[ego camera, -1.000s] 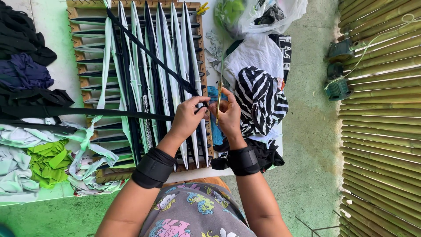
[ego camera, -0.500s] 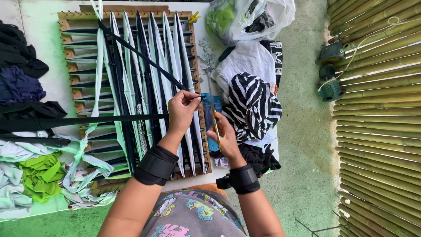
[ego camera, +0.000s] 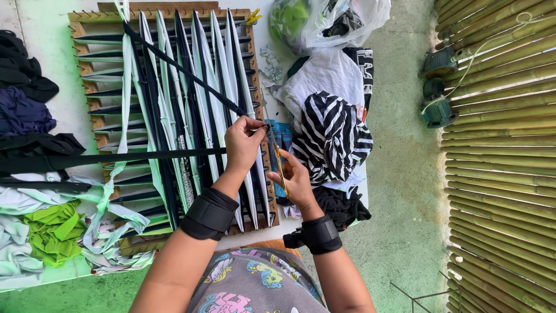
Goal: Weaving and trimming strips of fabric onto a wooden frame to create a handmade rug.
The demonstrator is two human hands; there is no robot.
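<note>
I see a green concrete floor (ego camera: 399,191) to the right of the hands and running below them. Far right of the hands, a wall of bamboo poles (ego camera: 504,162) with two dark green round objects (ego camera: 437,87) against it. The white table (ego camera: 43,35) shows bare at upper left of the hands. Even daylight, soft shadows, no lamp visible.

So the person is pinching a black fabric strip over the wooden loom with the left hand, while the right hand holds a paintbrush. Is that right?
Not quite. The head view shows the left hand pinching the black strip over the wooden loom, but the right hand holds scissors, not a paintbrush.
</note>
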